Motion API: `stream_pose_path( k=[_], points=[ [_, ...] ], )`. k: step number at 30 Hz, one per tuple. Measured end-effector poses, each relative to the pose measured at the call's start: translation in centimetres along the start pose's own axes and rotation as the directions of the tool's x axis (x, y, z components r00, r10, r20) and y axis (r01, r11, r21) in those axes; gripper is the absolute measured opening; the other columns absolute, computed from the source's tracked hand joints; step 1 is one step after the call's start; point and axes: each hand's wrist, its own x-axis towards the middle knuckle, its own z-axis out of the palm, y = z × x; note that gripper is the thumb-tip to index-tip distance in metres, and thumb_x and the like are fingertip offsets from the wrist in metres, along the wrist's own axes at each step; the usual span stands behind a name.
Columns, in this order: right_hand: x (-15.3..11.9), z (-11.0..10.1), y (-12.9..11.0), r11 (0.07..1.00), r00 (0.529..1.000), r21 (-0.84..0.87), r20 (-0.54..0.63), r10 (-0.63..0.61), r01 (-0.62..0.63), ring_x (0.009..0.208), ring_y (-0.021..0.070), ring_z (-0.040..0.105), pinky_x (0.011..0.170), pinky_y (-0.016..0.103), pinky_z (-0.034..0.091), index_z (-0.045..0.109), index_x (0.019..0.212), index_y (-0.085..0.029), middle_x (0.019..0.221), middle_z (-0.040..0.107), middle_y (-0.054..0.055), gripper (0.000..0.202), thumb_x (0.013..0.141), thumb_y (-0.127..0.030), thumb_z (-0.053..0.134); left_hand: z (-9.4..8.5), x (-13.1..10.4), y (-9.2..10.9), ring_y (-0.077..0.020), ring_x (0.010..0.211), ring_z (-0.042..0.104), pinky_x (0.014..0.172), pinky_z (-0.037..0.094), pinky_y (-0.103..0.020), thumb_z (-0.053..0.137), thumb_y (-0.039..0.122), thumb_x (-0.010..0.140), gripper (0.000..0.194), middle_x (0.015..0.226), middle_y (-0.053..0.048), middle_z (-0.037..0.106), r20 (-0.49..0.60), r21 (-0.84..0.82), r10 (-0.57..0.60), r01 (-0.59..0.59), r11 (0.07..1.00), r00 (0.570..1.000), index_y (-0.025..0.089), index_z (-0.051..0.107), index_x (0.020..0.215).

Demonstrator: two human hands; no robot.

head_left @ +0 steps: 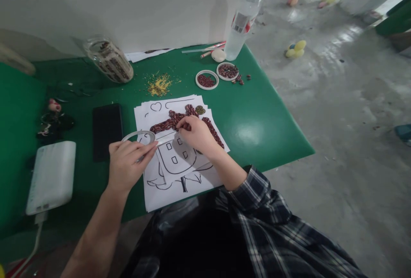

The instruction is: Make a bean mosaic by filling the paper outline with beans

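My left hand [130,158] is closed on a ring-shaped roll of tape [138,133] above the left side of the paper. From its fingertips a pale strip [166,140] runs toward my right hand [195,132]. The fingers of that hand are pinched together at the lower edge of a row of dark red beans [164,125]; what they hold is hidden. Beneath both hands lies a stack of white paper [150,199] with black line drawings. More red beans form a slanting band [213,132] on the right, and a small green bean patch [200,110] sits at the top.
Two shallow lids, one with small red beans [206,81] and one with larger beans [227,71], stand behind the paper. Yellow grains [159,84] lie scattered nearby. Around them are a jar [109,60], a bottle [242,21], a black phone [107,131] and a white power bank [51,177].
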Motion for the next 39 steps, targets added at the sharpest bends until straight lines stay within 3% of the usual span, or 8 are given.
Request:
stream_pose_path(
  k=[11,16,39],
  points=[
    [0.04,0.03,0.06,0.999,1.0,0.041,-0.01,0.022,-0.022,0.068,0.0122,0.05,0.067,0.026,0.04,0.061,0.08,-0.019,0.081,0.058,0.001,0.008,0.073,-0.022,0.057,0.24,-0.14,-0.02,-0.0133,0.061,0.057,0.069,0.032,-0.036,0.067,0.026,0.079,0.016,0.067,0.005,0.065,0.023,0.0,-0.041,0.041,0.999,0.999,0.028,0.069,0.095],
    [0.0,0.16,0.01,0.999,0.999,0.016,-0.019,0.03,-0.03,0.068,0.0121,0.049,0.065,0.026,0.039,0.061,0.08,-0.019,0.082,0.056,0.001,0.015,0.071,-0.03,0.066,0.13,-0.08,-0.02,-0.0134,0.063,0.058,0.069,0.031,-0.036,0.065,0.027,0.081,0.014,0.068,0.005,0.065,0.039,0.026,-0.04,0.039,0.999,0.998,0.028,0.069,0.095],
    [0.0,0.74,-0.28,0.995,0.998,-0.103,-0.06,-0.007,0.001,0.069,0.0119,0.048,0.066,0.025,0.037,0.06,0.08,-0.018,0.083,0.054,0.001,0.012,0.073,-0.025,0.067,-0.18,-0.14,0.46,-0.0179,0.065,0.054,0.068,0.028,-0.038,0.057,0.028,0.086,0.014,0.066,0.003,0.065,0.151,0.2,0.004,-0.035,0.979,0.989,0.029,0.068,0.094]
  ],
)
